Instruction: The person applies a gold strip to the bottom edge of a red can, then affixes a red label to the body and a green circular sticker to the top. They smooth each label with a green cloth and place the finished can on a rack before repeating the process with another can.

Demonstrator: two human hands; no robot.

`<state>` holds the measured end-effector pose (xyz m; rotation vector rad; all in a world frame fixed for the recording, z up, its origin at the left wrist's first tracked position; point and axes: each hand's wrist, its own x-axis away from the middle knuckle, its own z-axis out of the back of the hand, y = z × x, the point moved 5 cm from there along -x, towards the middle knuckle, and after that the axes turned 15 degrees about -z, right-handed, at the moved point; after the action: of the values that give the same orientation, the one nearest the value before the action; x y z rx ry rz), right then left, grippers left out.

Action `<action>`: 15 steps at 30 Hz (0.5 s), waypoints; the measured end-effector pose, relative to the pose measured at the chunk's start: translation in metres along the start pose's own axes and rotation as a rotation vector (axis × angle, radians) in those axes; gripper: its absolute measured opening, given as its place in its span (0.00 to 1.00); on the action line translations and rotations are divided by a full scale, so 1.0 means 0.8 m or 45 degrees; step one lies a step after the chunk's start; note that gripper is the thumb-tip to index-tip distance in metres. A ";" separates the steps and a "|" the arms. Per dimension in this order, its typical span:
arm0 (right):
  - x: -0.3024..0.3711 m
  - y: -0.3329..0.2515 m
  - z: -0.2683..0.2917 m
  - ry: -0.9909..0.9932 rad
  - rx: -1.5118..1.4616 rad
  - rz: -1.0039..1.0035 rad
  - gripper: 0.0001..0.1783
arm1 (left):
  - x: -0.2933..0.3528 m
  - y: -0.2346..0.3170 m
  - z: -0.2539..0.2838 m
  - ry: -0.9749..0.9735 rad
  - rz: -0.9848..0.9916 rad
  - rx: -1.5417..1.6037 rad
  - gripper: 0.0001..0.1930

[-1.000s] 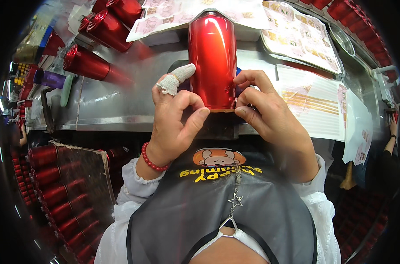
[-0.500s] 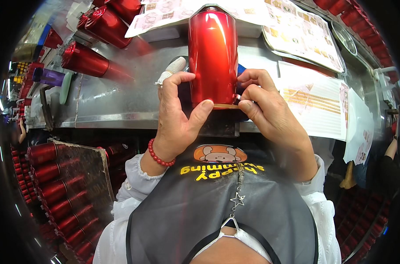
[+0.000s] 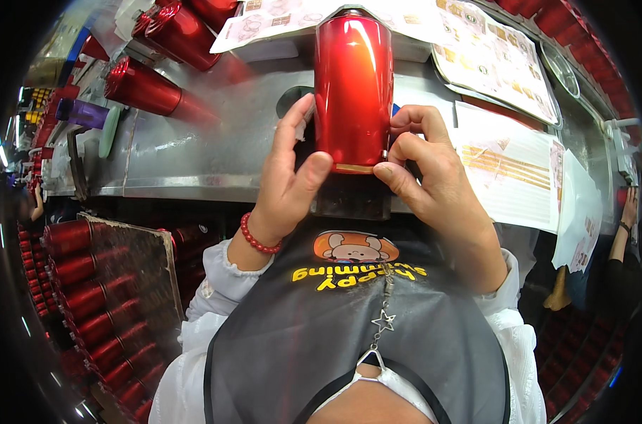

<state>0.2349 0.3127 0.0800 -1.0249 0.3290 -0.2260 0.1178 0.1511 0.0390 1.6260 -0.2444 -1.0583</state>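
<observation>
A shiny red metal tumbler [image 3: 353, 95] stretches away from me over the near edge of the bench, with a thin gold-coloured rim [image 3: 353, 169] at its near end. My left hand [image 3: 290, 166] is open at its left side, fingers and thumb spread, the index fingertip beside its wall. White wrapping on one of the left fingers shows partly behind the index finger. My right hand [image 3: 427, 159] is closed in a pinch at the tumbler's lower right edge. A tiny shiny bit shows by its fingertips, too small to name.
Similar red tumblers [image 3: 144, 86] lie on the metal bench [image 3: 215, 166] at left. Printed sheets [image 3: 494, 60] and white papers [image 3: 508, 173] lie right. More red tumblers [image 3: 98, 297] are stacked below left beside a worn board [image 3: 148, 261]. Another person's arm [image 3: 623, 226] shows far right.
My left hand has loosened; its index finger has straightened and its thumb has moved off the tumbler's near rim. The right hand keeps its pinch. The whole view has shifted slightly.
</observation>
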 end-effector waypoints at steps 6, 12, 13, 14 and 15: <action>0.002 0.004 -0.001 -0.059 0.010 -0.103 0.12 | 0.000 -0.002 -0.005 -0.067 0.003 -0.123 0.43; 0.001 0.000 -0.003 0.025 0.023 -0.048 0.12 | 0.001 -0.002 0.000 -0.021 0.015 0.032 0.39; 0.001 0.000 -0.003 0.027 0.040 -0.043 0.12 | 0.001 -0.002 0.001 -0.021 0.007 0.017 0.38; 0.001 0.000 -0.002 0.030 0.057 -0.039 0.12 | 0.001 -0.003 0.001 -0.016 0.007 -0.014 0.37; 0.001 0.000 -0.002 0.032 0.075 -0.034 0.12 | -0.001 -0.003 -0.001 -0.011 0.007 -0.046 0.36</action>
<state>0.2352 0.3115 0.0792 -0.9694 0.3299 -0.2713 0.1173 0.1529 0.0370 1.5879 -0.2342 -1.0596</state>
